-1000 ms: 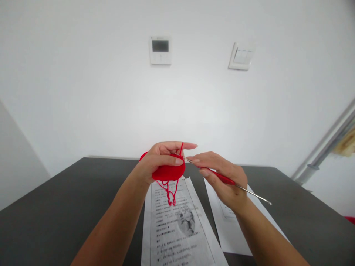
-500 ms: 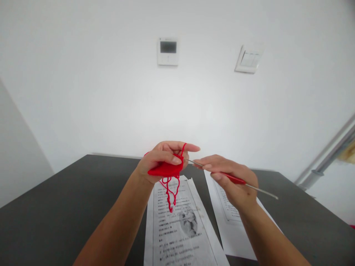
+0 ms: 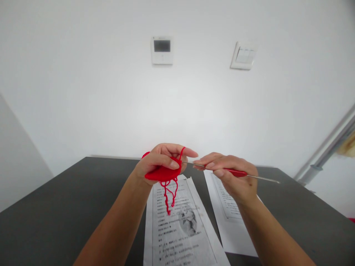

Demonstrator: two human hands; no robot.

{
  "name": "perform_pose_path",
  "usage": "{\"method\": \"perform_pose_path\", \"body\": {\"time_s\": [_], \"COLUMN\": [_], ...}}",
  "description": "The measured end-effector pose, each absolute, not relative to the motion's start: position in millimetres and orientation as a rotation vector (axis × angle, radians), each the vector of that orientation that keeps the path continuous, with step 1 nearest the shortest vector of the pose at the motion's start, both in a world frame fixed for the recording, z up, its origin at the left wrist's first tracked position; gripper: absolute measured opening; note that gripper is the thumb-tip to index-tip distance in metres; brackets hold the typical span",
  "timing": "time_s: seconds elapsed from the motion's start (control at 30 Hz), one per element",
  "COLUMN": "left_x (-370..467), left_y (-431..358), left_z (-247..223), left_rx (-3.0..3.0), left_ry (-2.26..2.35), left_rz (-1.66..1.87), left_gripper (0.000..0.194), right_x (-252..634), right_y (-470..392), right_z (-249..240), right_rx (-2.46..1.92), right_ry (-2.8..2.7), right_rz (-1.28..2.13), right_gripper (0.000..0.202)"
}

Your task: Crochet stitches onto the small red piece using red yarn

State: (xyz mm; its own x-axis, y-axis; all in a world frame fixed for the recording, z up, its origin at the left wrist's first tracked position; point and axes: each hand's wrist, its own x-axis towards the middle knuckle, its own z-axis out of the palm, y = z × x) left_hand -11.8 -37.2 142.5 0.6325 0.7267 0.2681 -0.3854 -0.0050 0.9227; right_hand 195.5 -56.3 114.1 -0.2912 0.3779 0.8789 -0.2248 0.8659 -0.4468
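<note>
My left hand (image 3: 159,161) pinches a piece of red crochet work (image 3: 161,174) between thumb and fingers. A strand of red yarn (image 3: 181,152) loops over its outstretched index finger. Loose yarn tails (image 3: 167,199) dangle below the piece. In my right hand (image 3: 233,173) is a crochet hook (image 3: 235,173) with a red grip and metal shafts at both ends. The hook's left tip meets the right edge of the crochet work; whether it is inside a stitch I cannot tell.
Two printed sheets lie on the dark table (image 3: 69,207): one paper (image 3: 177,236) under my left hand, another sheet (image 3: 235,236) under my right. A wall panel (image 3: 162,51) and a light switch (image 3: 244,55) are on the white wall. A grey pole (image 3: 318,166) stands at right.
The crochet hook has turned slightly, its right end rising a little toward level. Both hands stay close together, with the crochet work slightly lower and left in view. The camera has shifted a little.
</note>
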Motion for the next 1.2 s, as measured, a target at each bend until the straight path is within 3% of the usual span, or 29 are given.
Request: {"method": "perform_pose_path", "body": {"time_s": [0.17,0.47,0.63,0.8,1.0,1.2], "left_x": [-14.8,-22.6,-19.5,-16.5,-12.3,-4.9], "left_y": [-36.9,-38.8,-43.2,-40.3,-39.9,-44.1], "left_z": [142.7,143.5,145.3,142.9,141.8,143.2], "left_rx": [1.273,1.380,1.458,1.468,1.526,1.565], "left_ry": [0.263,0.434,0.514,0.513,0.569,0.590], "left_rz": [0.895,0.883,0.996,1.031,0.986,0.976], "left_gripper": [0.028,0.025,0.015,0.017,0.025,0.035], "right_x": [201.8,193.3,184.4,179.4,187.2,190.9], "right_y": [-57.8,-58.8,-59.5,-60.6,-57.1,-57.6], "right_z": [117.9,117.5,117.9,109.3,105.3,118.1], "right_rx": [-0.113,-0.095,-0.108,-0.150,-0.222,-0.266], "right_ry": [-1.914,-1.641,-1.519,-1.513,-1.782,-1.892], "right_rz": [0.460,0.861,0.879,0.667,0.153,-0.072], "right_gripper": [0.026,0.012,0.009,0.015,0.030,0.025]}}
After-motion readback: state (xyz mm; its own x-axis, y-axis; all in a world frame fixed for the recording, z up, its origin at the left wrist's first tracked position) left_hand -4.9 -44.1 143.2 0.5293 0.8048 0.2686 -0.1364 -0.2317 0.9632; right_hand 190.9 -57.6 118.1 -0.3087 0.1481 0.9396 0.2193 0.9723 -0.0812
